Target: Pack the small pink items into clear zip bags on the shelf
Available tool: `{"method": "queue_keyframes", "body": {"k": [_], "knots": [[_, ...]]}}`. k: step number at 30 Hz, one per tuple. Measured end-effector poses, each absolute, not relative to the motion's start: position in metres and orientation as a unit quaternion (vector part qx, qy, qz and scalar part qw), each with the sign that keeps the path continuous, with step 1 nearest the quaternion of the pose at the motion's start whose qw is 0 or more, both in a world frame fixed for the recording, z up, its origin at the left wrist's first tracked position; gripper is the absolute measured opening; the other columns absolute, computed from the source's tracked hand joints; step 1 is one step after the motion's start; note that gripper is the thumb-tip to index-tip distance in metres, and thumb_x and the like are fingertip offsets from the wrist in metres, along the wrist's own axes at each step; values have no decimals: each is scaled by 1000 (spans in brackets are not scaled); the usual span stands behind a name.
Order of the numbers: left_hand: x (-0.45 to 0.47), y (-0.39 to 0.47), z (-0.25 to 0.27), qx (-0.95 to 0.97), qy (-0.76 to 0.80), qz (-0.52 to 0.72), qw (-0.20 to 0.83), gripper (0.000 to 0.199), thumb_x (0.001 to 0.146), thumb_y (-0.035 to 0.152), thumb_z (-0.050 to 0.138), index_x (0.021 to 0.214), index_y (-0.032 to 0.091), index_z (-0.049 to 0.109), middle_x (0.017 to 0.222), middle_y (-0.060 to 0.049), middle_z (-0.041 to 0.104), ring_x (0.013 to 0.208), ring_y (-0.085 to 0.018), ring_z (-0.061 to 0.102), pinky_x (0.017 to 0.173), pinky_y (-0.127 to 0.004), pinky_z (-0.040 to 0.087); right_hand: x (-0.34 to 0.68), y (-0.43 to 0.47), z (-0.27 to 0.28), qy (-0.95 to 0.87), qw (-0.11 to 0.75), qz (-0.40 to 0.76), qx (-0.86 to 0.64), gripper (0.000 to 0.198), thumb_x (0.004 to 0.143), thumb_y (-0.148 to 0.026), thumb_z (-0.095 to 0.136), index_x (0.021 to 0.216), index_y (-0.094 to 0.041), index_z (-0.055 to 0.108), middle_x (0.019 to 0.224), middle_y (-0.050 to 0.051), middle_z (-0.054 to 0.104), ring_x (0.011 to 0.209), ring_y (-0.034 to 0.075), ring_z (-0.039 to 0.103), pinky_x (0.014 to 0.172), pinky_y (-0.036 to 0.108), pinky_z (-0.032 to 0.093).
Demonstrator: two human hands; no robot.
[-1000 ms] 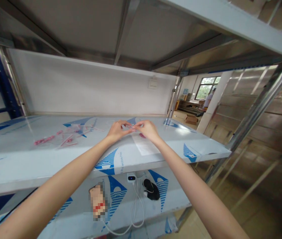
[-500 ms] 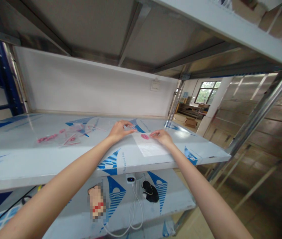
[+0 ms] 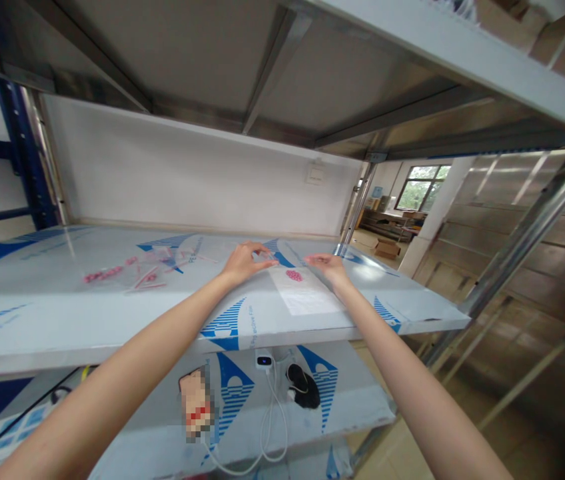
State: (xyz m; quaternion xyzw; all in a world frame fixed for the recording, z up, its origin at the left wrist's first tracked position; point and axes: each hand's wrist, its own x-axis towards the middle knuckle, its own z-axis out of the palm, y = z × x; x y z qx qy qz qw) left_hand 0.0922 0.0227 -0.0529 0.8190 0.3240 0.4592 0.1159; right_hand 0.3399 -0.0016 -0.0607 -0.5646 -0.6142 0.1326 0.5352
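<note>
My left hand (image 3: 248, 262) is at the left edge of a white sheet (image 3: 307, 300), thumb and fingers curled toward each other. Something small and clear seems to be between their tips, too faint to name. A small cluster of pink beads (image 3: 293, 275) lies on the upper part of the sheet. Just above and right of that cluster, my right hand (image 3: 330, 265) has its fingertips drawn together; whatever they may hold is too small to make out. Further left lie pink bead clusters (image 3: 102, 274) and thin pink sticks (image 3: 145, 280), some apparently in clear plastic.
The film-covered shelf (image 3: 82, 327) carries these things beneath an upper metal shelf (image 3: 202, 73). On the lower shelf are a phone (image 3: 195, 403) on a white cable, a white charger (image 3: 264, 361) and a black object (image 3: 303, 387). A metal post (image 3: 517, 233) stands at right.
My right hand has lifted away from the pink beads, slightly up and back. My left hand keeps nearly the same place and shape. The whole view has shifted a little.
</note>
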Motion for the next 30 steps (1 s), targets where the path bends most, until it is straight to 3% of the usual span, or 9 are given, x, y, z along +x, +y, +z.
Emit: {"method": "queue_keyframes", "body": {"k": [2,9,16,23,30], "knots": [[95,20,-52,816,320,465,128,39,68,51,69,91,20,70,92,-6,68,73,-17,56,68,-28,42,322,-8,-46,-633,533,153,-540,22,67,-33,67,79,-15,70,81,6,69,70,15,60,69,26,44],[102,16,-54,805,293,491,158,32,71,45,68,90,20,70,93,-5,69,83,-18,59,68,-28,42,271,-30,-20,-719,395,34,-571,16,74,-31,62,79,-21,74,70,2,68,59,12,56,58,23,37],[101,18,-53,798,304,496,156,33,69,46,70,87,19,70,92,-5,69,80,-17,59,69,-28,42,298,-26,-35,-654,428,-20,-623,25,78,-44,60,84,-23,74,78,3,70,71,17,61,59,24,37],[97,22,-54,799,321,487,147,35,69,49,68,89,20,70,92,-5,68,79,-16,58,68,-27,42,334,-25,-61,-644,273,-2,-715,14,74,-35,65,80,-25,73,83,2,70,85,22,63,68,26,41],[95,26,-55,801,331,481,131,38,69,51,67,90,19,71,90,-6,68,76,-16,57,69,-27,42,330,-22,-65,-652,292,7,-699,12,72,-33,67,74,-23,73,78,2,70,82,21,64,72,26,43]]}}
